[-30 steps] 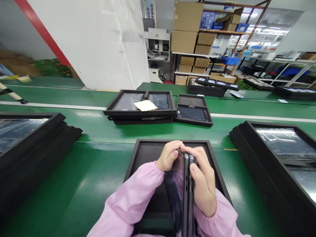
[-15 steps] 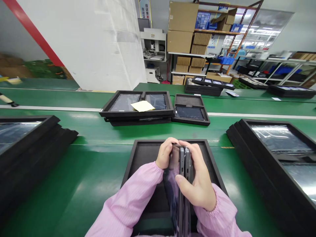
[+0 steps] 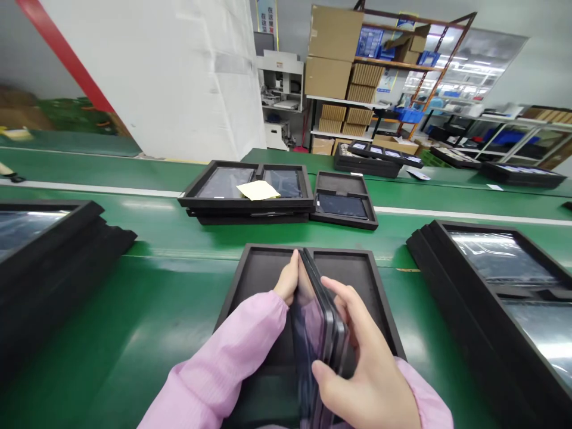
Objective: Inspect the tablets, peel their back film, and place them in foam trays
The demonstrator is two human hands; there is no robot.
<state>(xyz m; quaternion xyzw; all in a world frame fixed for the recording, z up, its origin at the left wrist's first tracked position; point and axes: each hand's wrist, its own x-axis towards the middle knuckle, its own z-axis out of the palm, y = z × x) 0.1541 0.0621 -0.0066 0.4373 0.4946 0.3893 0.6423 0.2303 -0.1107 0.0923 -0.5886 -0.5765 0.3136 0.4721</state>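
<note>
Two dark tablets (image 3: 309,325) stand on edge, pressed face to back, above a black foam tray (image 3: 261,271) in front of me. The left one's glossy screen reflects my pink sleeve. My left hand (image 3: 288,279) holds their far left side, its fingers straight and flat against the screen side. Around the right side curves my right hand (image 3: 369,369), its thumb at the tablets' near edge and its fingers along the right-hand tablet. The lower ends of the tablets run down to the bottom of the view.
On the green bench (image 3: 165,298), stacked trays with screens (image 3: 504,256) stand at right and more stacked trays (image 3: 89,238) at left. Ahead lie a tray stack (image 3: 250,208) topped by a yellow paper (image 3: 258,190) and a smaller tray with a tablet (image 3: 342,205).
The tablets have tilted, their upper edge now slanting toward me. My right hand has slid nearer and lower, its fingers spreading more. My left hand has flattened along the screen.
</note>
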